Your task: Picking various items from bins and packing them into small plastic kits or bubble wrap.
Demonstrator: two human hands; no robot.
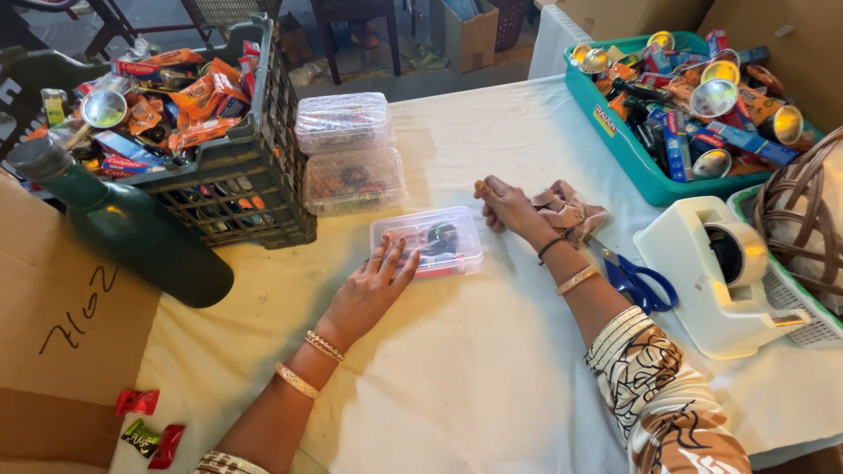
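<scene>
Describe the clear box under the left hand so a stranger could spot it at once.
On the white tablecloth, in front of the dark crate, lies a flat clear plastic box. The left hand rests on its near edge. Unlike the two stacked boxes behind it, it lies alone.

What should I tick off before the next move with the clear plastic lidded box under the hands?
1. Clear rectangular plastic box flat on the white tablecloth: ok.
2. Lid fully seated: cannot tell.
3. Left hand steadying the box, fingertips on its near corner: ok.
4. Right hand free: ok; it rests beside the box, holding nothing.
5. Blue-handled scissors and white tape dispenser within reach, right of the right forearm: ok.
6. Two stacked clear boxes apart from the working box: ok.
</scene>
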